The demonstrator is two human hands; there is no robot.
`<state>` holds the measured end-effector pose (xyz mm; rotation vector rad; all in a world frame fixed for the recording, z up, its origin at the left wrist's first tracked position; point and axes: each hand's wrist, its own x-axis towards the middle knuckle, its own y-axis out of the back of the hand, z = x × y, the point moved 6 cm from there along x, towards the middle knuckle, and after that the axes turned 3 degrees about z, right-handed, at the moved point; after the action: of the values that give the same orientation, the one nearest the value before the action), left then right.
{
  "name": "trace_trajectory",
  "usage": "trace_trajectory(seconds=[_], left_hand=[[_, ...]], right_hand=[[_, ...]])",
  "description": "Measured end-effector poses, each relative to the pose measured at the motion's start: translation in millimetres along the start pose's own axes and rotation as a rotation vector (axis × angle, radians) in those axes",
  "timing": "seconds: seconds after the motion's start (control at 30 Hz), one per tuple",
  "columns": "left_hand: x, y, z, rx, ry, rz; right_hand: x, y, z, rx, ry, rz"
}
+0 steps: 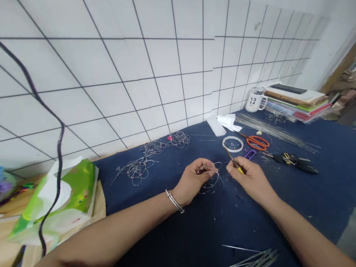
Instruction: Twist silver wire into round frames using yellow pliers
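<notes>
Fingers pinched, my left hand (197, 177) holds a loop of thin wire (213, 184) with small pinkish bits on it. My right hand (250, 177) is closed round a slim tool with a yellow handle (240, 170), which looks like pliers; its dark tip points up and away, and the grip is partly hidden by my fingers. The two hands are a short gap apart over the dark blue cloth (188, 237). Just beyond the right hand lies a round white dish (241, 147) with small beads. Tiny wire scraps are scattered below the hands.
Tangled wire loops (140, 168) lie at the left back. Orange-handled scissors (257, 142), a purple tool (249, 154) and black-handled pliers (300, 163) lie to the right. Straight wires (256, 262) are in front, more (278, 132) behind. A mug (254, 101), books (301, 100) and tissue pack (85, 184) stand around.
</notes>
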<state>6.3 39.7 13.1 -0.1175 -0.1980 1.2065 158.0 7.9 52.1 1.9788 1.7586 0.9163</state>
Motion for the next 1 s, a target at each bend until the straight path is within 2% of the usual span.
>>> trace_trajectory(seconds=[0.13, 0.27, 0.67, 1.0], left_hand=[[5.6, 11.5, 8.5, -0.001, -0.041, 0.071], [8.3, 17.4, 17.6, -0.006, -0.093, 0.101], [7.6, 16.1, 18.7, 0.015, -0.117, 0.078], [6.8, 16.0, 22.2, 0.057, -0.153, 0.072]], right_hand=[[1.0, 5.1, 4.0, -0.215, 0.127, 0.089], [0.1, -1.3, 5.9, -0.334, 0.25, 0.067], [-4.5, -12.9, 3.4, -0.48, 0.316, 0.012], [-5.1, -11.5, 1.9, -0.581, 0.375, 0.077]])
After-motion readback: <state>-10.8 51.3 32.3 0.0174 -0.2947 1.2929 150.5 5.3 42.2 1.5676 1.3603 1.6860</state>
